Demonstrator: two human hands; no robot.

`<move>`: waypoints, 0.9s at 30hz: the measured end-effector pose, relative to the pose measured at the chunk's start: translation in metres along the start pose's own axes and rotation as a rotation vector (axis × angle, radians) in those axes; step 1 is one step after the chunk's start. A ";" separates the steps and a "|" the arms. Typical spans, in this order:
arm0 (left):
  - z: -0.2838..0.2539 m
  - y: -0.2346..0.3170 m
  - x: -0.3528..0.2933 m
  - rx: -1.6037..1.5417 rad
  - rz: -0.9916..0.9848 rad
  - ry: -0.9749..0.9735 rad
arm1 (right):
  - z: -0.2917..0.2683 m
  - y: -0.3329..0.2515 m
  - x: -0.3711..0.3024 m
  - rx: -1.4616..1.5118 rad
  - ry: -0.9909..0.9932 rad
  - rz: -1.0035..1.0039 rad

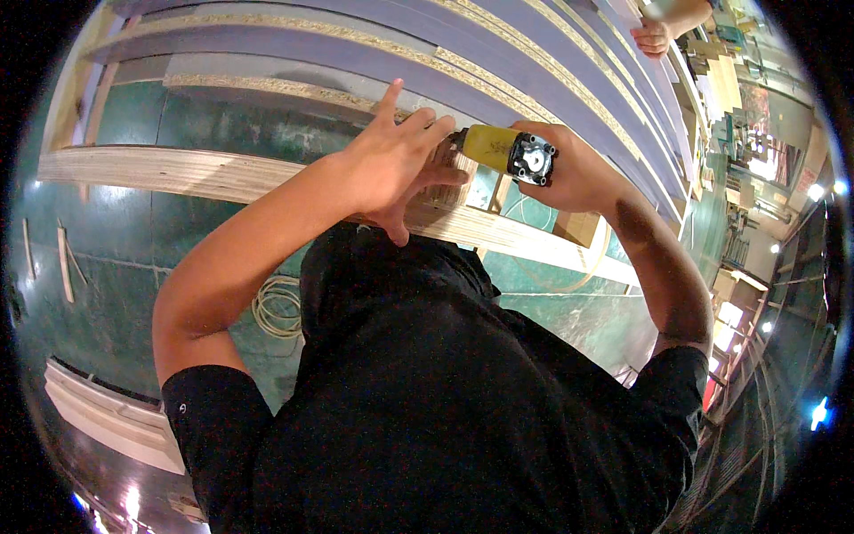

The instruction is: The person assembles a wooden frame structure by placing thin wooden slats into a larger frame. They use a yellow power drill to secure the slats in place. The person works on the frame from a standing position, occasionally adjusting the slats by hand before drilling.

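Behind yellow tool (503,149), purple boards (374,53)

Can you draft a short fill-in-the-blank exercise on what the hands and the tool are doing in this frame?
1. The right hand grips a power tool whose body is ____ in colour.
2. The left hand rests against the pale ____ beam beside the tool's nose.
3. Another person's hand touches the panels at the upper ____ of the picture.
4. A coil of pale hose lies on the ____ floor.

Missing words: yellow; wooden; right; green
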State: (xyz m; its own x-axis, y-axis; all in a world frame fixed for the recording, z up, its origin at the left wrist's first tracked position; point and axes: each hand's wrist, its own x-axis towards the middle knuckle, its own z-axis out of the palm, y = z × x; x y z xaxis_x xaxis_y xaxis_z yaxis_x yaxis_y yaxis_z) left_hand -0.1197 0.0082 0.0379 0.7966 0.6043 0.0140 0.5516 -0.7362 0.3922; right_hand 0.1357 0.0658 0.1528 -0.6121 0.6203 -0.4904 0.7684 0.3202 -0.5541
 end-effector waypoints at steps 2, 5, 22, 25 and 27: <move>0.002 -0.001 -0.001 -0.006 0.001 0.010 | 0.002 -0.002 0.001 0.027 0.009 0.011; 0.003 -0.001 -0.001 0.005 -0.003 0.016 | 0.002 -0.007 0.003 0.034 -0.016 0.060; 0.008 -0.006 0.000 -0.011 0.017 0.006 | -0.004 -0.002 0.010 -0.013 -0.182 0.207; 0.005 -0.003 0.000 0.001 -0.004 -0.017 | -0.009 -0.009 0.009 -0.055 -0.205 0.187; 0.000 -0.001 0.002 0.014 -0.033 -0.079 | -0.009 -0.010 0.005 -0.061 -0.173 0.169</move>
State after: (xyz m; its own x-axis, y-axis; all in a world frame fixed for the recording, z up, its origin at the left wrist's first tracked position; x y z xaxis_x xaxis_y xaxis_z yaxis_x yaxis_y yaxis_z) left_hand -0.1181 0.0102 0.0379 0.7949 0.6025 -0.0717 0.5806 -0.7210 0.3782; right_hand 0.1264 0.0721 0.1618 -0.4931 0.5384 -0.6834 0.8691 0.2685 -0.4155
